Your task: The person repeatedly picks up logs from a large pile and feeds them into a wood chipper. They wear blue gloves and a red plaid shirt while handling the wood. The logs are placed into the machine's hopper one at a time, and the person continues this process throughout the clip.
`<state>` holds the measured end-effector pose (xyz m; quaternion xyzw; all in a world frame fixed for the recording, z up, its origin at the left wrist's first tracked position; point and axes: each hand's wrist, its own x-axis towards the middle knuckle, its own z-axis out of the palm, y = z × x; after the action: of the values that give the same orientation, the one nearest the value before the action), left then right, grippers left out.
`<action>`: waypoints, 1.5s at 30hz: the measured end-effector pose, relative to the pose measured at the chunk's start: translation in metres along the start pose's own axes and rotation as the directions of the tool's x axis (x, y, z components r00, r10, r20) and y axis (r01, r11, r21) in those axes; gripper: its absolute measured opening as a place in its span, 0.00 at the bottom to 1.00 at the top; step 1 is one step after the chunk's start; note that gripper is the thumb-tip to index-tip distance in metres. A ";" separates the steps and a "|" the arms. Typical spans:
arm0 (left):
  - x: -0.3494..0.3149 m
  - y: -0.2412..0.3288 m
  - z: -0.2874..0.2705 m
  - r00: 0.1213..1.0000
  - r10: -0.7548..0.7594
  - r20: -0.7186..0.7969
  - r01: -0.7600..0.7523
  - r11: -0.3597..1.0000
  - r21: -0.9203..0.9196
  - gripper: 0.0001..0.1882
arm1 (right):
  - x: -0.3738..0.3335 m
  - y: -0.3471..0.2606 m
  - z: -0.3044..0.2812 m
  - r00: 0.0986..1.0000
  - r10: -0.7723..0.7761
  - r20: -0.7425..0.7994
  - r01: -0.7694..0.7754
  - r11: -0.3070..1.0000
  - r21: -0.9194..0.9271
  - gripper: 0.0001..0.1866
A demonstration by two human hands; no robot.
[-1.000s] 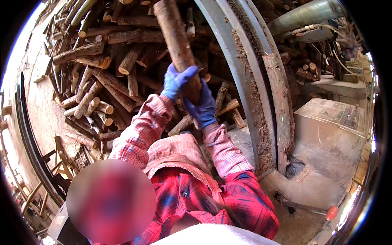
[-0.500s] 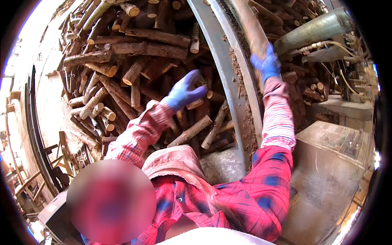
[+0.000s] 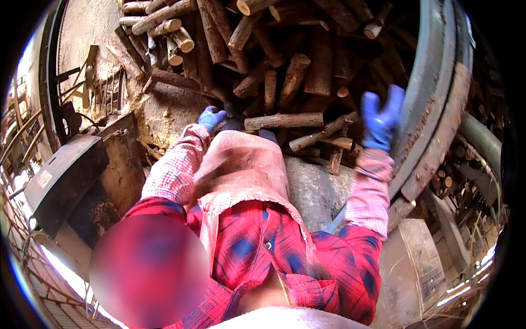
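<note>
My left hand (image 3: 210, 118), in a blue-purple glove, hangs low beside the pinkish apron (image 3: 241, 159) with its thumb apart and nothing visible in it. Raised at the right, my right hand (image 3: 382, 118) wears the same kind of glove; it is empty, with thumb and fingers spread. Just right of it runs a grey metal rail (image 3: 424, 109) sprinkled with bark bits. A long log (image 3: 444, 131) lies along the rail's outer side, apart from my hand. Between my hands, a short log (image 3: 284, 121) rests at the near edge of the firewood heap, beside another log (image 3: 323, 132).
A big heap of cut logs (image 3: 318, 66) fills the far side. At the right are a grey-green cylinder (image 3: 482, 140) and a metal box (image 3: 408, 268). A dark metal housing (image 3: 66, 175) stands at the left, near a pale dusty wall (image 3: 87, 27).
My right hand has let go of the log on the rail and come back with its fingers spread. My left hand has drawn back toward the apron. The view has swung.
</note>
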<state>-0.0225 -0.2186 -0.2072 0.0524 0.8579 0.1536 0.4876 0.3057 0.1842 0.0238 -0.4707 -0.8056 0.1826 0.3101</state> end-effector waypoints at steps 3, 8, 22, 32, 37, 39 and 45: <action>0.000 -0.004 0.035 0.993 0.045 0.109 -0.019 0.974 -0.225 0.33 | -0.065 0.026 0.178 0.913 0.025 0.407 -0.047 0.998 0.044 0.41; -0.027 -0.009 0.040 0.959 0.192 0.209 -0.068 0.871 -0.487 0.32 | -0.091 0.036 0.378 0.354 0.456 0.817 -0.207 0.890 -0.407 0.56; 0.008 -0.147 0.004 0.913 -0.341 0.224 0.399 0.626 -0.670 0.30 | -0.080 0.065 0.548 0.447 0.490 0.749 -0.016 0.841 -0.541 0.59; -0.033 -0.026 -0.057 0.989 0.118 0.087 -0.045 0.811 -0.583 0.30 | -0.187 -0.091 0.261 -0.124 -0.058 0.991 -0.854 -0.502 -0.136 0.30; -0.062 0.083 -0.038 0.849 0.186 0.495 0.334 0.536 -0.775 0.29 | -0.207 -0.150 0.109 -0.061 -0.085 0.995 -0.881 -0.463 -0.094 0.38; -0.078 0.134 -0.005 0.699 0.351 0.624 0.465 0.440 -0.768 0.28 | -0.203 -0.170 0.080 0.079 -0.111 0.991 -0.895 -0.445 0.021 0.39; -0.123 0.243 0.037 0.805 0.485 0.341 -0.064 0.642 -0.764 0.28 | -0.156 -0.156 0.041 0.454 0.188 0.871 -0.890 0.130 0.436 0.48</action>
<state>0.0585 -0.0096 -0.0474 0.0315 0.5427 0.5327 0.6486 0.2347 -0.0285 0.0338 -0.4159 -0.3617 0.8268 0.1119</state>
